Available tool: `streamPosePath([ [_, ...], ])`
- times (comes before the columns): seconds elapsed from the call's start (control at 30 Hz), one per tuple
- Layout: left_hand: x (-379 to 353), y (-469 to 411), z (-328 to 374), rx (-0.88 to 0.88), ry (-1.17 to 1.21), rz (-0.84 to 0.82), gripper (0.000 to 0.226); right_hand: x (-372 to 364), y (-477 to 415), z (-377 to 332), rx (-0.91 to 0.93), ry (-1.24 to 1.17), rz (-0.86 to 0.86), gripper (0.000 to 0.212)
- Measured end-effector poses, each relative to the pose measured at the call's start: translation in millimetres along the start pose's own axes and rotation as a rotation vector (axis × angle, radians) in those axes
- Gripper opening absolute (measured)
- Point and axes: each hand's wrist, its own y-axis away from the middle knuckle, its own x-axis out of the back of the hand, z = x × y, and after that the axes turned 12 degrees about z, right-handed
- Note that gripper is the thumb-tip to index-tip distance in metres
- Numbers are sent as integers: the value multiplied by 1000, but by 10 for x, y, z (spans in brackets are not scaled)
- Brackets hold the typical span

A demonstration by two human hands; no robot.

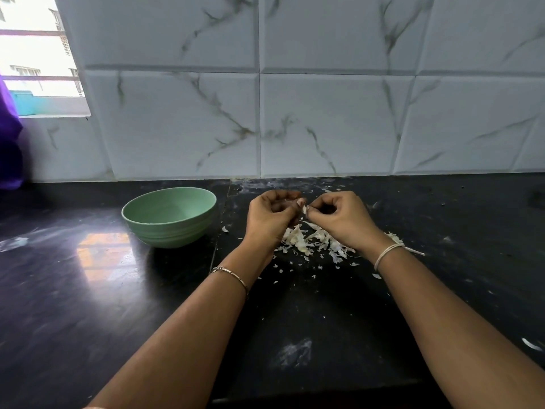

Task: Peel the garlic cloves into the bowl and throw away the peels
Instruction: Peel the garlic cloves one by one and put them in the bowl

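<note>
Dark stone bench [295,335] runs under both my forearms, flecked with scraps. Beyond my wrists lies a heap of peels [309,240], not yet thrown away. Above it my left hand [269,215] and right hand [339,216] meet, with the fingers [300,202] of both pinched on one garlic clove [304,209], mid-peel I judge. Further left, the green bowl [171,234] shows no cloves inside.

Black polished stone countertop [88,305], white wall tiles [324,119] with grey marble veining rising from its far edge, barred window [35,54] at upper left, daylit buildings outside, purple cloth [8,143] beside it, window reflection [103,255] on the countertop's left part.
</note>
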Motion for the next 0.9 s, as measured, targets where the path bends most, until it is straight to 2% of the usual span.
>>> streamPosePath([
  [0.27, 13, -21, -15, 1, 90, 16, 17, 22, 11, -58, -181, -228, -57, 28],
  [0.47, 22, -33, -24, 6, 113, 23, 18, 32, 29, -58, -183, -277, -88, 6],
  [0.67, 23, -32, -9, 2, 166, 14, 16, 27, 2, -14, -205, -264, -116, 11],
  [0.9, 14, -29, -21, -8, 126, -9, 16, 3, 12, -39, -210, -294, -69, 9],
])
